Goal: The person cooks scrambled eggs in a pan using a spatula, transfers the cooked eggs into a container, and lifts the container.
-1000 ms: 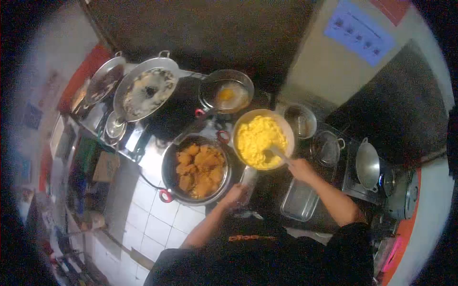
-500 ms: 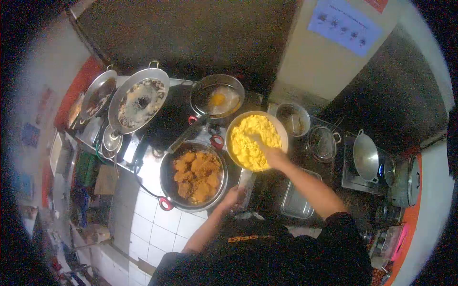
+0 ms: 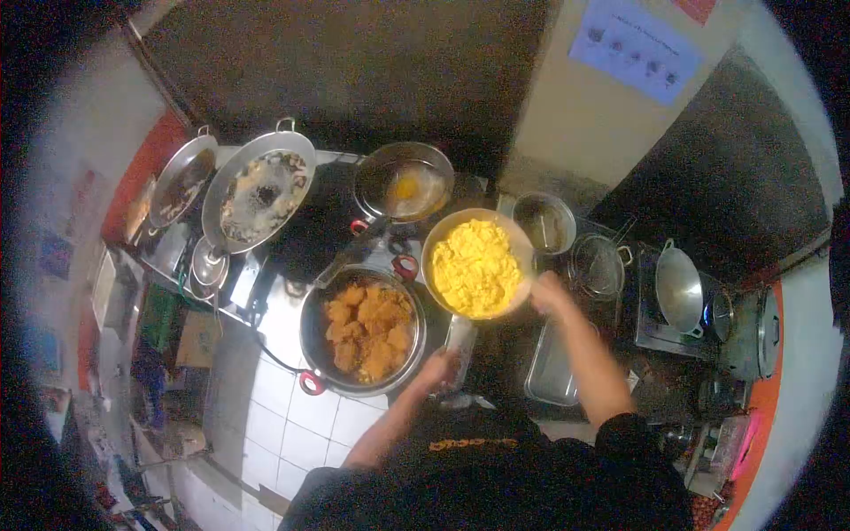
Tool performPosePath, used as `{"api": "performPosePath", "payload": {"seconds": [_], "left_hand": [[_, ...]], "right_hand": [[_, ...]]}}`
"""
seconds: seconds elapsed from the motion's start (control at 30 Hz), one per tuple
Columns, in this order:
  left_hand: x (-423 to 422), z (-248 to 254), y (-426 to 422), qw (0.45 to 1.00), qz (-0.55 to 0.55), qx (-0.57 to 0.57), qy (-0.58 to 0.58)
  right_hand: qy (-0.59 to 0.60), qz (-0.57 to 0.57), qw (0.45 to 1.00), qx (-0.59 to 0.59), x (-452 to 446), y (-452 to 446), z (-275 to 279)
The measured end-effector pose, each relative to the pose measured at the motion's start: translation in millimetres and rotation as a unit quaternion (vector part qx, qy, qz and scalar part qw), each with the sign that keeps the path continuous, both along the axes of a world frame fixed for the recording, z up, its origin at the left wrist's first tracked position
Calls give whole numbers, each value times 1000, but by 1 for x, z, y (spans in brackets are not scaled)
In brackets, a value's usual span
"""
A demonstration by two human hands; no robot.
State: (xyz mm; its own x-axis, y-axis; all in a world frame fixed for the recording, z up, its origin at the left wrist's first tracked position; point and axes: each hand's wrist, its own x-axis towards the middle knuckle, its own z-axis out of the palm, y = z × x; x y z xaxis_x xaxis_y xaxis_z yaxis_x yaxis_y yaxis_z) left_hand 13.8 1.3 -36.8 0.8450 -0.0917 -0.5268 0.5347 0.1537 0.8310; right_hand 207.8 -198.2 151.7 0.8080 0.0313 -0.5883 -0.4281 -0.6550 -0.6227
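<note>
Beside the pot (image 3: 312,341), the pan (image 3: 522,250) of yellow egg (image 3: 476,268), its handle (image 3: 459,331) grasped by the left hand (image 3: 438,367), seemed best braced for gentle stirring, though blur hid whether the right hand (image 3: 551,296) held anything.

Gap between pan handle (image 3: 460,333) and transparent tray (image 3: 547,379); pot (image 3: 309,329) blocks left, right forearm (image 3: 595,363) right.

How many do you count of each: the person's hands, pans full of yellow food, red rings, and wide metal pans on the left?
Person's hands: 2, the left hand and right hand
Pan full of yellow food: 1
Red rings: 3
Wide metal pans: 2
Total: 8
</note>
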Motion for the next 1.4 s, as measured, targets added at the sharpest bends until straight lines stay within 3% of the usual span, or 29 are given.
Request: {"api": "performPosePath", "payload": {"seconds": [0.03,0.13,0.23,0.3,0.37,0.4,0.43,0.47,0.57,0.63,0.7,0.73,0.77,0.83,0.97,1.0,1.07,1.1,1.17,1.2,1.23,1.3,1.33,1.37,1.4], "left_hand": [[1,7,-2,1000,0,3,-2],[5,39,-1,995,12,-68,78],[3,52,-4,993,28,-107,52],[5,55,-2,991,19,-121,56],[4,55,-1,989,10,-136,61],[4,54,-4,991,21,-111,66],[4,50,-5,993,31,-86,72],[4,45,-5,993,29,-86,73],[4,32,-4,991,30,-113,69],[5,36,-2,988,23,-130,77],[4,45,-1,990,23,-119,72],[2,49,-2,991,28,-112,67],[1,49,-4,991,29,-113,66],[3,50,-3,990,52,-89,94],[-10,44,3,984,46,-142,101],[-20,15,9,993,-33,-100,58],[-24,57,13,977,-74,-133,153],[-28,53,14,977,-71,-131,152],[-39,41,18,995,-32,-14,96],[-39,57,12,993,31,-72,90],[-39,62,7,993,32,-69,90],[-35,66,5,994,73,-40,77],[-33,67,6,990,81,-62,100],[-34,67,8,990,79,-60,103],[-34,72,10,986,87,-76,118]], "right_hand": [[60,-119,974,181,10,-11,-66],[104,-111,966,210,8,5,-70],[114,-105,956,250,-11,17,-57],[5,-72,983,168,-29,26,-55],[-19,-63,991,119,-45,31,-57],[-227,37,972,49,-51,31,-72],[-421,135,897,-25,-58,39,-57],[-221,215,943,-125,-66,40,-39],[-210,212,932,-203,-89,51,-34],[-263,233,918,-183,-80,39,-53],[-181,240,937,-177,-54,36,-49],[-278,215,921,-168,-36,29,-84],[-279,216,920,-168,-26,19,-80],[-272,380,862,-196,-4,7,-62],[-136,221,961,-100,-6,-4,65],[-92,162,976,-110,3,-5,65],[-48,85,989,-108,33,-21,35],[-48,87,989,-105,45,-23,20],[-19,96,995,-29,66,-24,-10],[-14,82,993,81,85,-32,-56],[-14,82,993,84,87,-27,-60],[100,32,986,129,92,-7,-61],[143,73,973,168,89,-2,-43],[146,71,972,170,79,5,-31],[50,154,981,103,67,12,-25]]}}
